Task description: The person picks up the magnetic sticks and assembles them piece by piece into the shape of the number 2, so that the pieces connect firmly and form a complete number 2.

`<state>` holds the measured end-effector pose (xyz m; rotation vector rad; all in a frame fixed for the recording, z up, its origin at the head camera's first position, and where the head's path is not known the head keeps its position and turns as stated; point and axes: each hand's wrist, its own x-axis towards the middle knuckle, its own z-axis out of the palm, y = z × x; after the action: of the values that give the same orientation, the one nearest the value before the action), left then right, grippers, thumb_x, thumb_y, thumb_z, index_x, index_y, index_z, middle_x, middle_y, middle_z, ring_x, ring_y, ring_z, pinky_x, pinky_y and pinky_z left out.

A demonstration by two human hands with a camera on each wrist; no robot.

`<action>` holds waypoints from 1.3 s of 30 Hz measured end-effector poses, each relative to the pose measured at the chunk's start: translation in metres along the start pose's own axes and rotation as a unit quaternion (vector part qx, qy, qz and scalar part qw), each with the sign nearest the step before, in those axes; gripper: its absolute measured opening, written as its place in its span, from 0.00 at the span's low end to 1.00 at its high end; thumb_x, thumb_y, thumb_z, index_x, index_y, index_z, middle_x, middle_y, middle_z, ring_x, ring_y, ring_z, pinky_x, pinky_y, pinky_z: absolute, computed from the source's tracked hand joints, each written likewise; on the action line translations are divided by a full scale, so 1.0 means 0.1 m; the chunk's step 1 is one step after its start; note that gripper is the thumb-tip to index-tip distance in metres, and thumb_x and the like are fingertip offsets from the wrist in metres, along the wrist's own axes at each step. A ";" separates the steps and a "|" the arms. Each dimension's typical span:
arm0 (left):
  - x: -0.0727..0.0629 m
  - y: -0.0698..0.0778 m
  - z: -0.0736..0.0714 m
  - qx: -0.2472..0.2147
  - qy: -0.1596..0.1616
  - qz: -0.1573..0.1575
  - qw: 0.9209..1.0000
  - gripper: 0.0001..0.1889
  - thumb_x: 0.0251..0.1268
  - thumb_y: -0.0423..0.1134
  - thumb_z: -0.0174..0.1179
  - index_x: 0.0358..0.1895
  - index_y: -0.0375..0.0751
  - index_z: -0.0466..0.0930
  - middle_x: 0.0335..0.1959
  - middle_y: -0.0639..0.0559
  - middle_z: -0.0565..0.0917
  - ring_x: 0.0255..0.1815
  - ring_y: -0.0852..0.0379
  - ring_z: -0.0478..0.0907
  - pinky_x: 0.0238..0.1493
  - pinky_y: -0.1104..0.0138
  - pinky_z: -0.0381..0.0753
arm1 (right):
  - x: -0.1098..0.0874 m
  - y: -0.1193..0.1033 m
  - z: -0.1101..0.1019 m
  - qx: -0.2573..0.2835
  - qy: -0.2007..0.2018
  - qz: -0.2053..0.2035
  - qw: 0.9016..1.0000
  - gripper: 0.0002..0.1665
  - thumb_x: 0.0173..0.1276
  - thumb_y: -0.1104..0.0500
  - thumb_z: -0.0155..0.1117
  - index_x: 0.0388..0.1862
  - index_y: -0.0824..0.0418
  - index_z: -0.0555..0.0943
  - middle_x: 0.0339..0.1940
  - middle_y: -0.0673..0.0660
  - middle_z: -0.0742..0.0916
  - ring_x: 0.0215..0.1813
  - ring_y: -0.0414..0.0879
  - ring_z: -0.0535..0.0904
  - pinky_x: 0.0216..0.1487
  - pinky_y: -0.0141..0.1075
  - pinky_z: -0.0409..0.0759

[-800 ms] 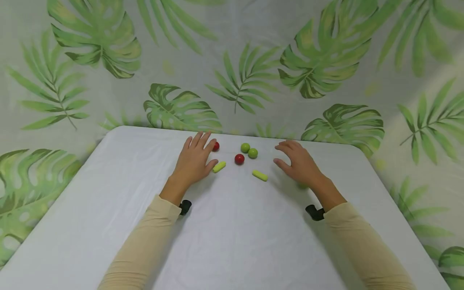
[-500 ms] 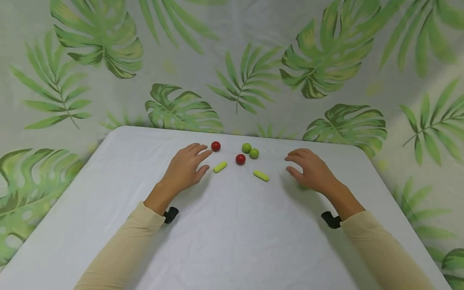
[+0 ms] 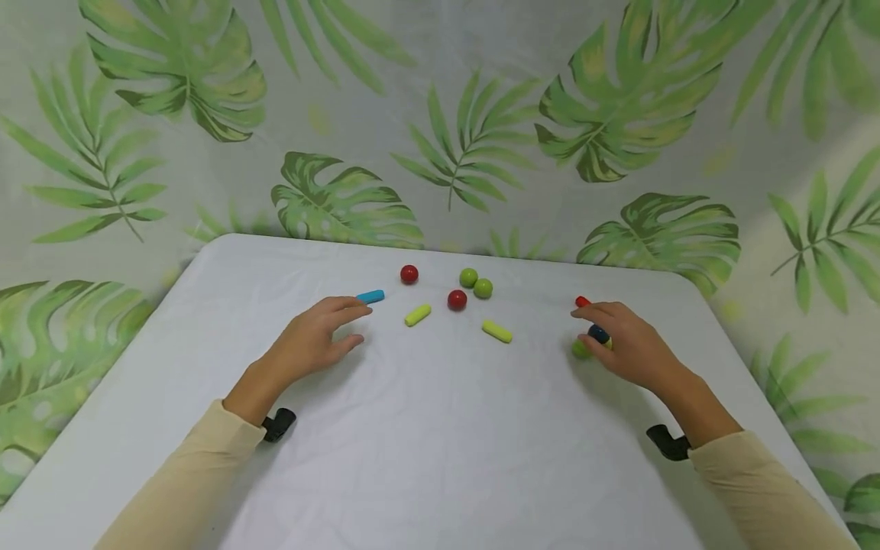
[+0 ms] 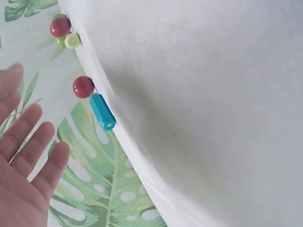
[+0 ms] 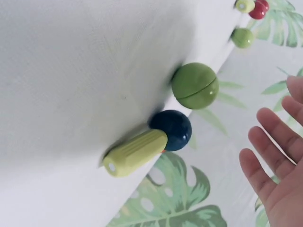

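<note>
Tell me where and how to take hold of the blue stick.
Best pinch the blue stick across its middle, likely from above, with the nearby left grip. It lies on its side on the white tabletop, long and narrow, so its long sides should squeeze easily; one red ball sits beyond its right-hand end.

1. A pale backdrop (image 3: 440,46) is rising behind the desk (image 3: 440,443) and showing along both sides.
2. Green palm fronds (image 3: 462,153) and broad split leaves (image 3: 182,61) are patterning it.
3. The desk is presenting a white, creased surface with rounded far corners.
4. Light is brightening the backdrop at right.
</note>
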<state>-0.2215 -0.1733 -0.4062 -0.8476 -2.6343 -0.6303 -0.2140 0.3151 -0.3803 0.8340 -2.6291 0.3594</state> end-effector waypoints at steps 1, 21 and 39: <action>0.01 -0.01 0.01 -0.006 -0.005 0.010 1.000 0.22 0.58 0.38 0.71 0.58 0.42 0.82 0.60 0.45 0.82 0.63 0.45 0.78 0.59 0.52 0.81 | 0.00 0.00 0.01 -0.001 -0.001 -0.004 1.000 0.24 0.57 0.66 0.74 0.54 0.61 0.82 0.52 0.62 0.85 0.56 0.59 0.79 0.53 0.55 0.80; 0.48 -0.01 0.31 -0.092 -0.156 -0.022 0.983 0.28 0.63 0.43 0.67 0.66 0.39 0.75 0.65 0.44 0.79 0.70 0.45 0.72 0.72 0.50 0.69 | 0.13 -0.12 0.20 0.098 -0.117 0.020 0.988 0.22 0.64 0.63 0.69 0.58 0.61 0.80 0.62 0.61 0.80 0.65 0.59 0.74 0.62 0.57 0.75; 1.01 0.09 0.56 -0.075 -0.208 -0.048 0.974 0.26 0.63 0.40 0.66 0.65 0.42 0.77 0.54 0.45 0.80 0.49 0.50 0.78 0.56 0.59 0.79 | 0.10 -0.14 0.17 0.112 -0.113 0.019 0.987 0.19 0.63 0.64 0.68 0.54 0.62 0.82 0.60 0.59 0.82 0.63 0.56 0.77 0.60 0.56 0.78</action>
<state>-0.3028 -0.0908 -0.4105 -0.9930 -3.0500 -0.7563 -0.2177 0.2926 -0.3895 0.9472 -2.8551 0.6117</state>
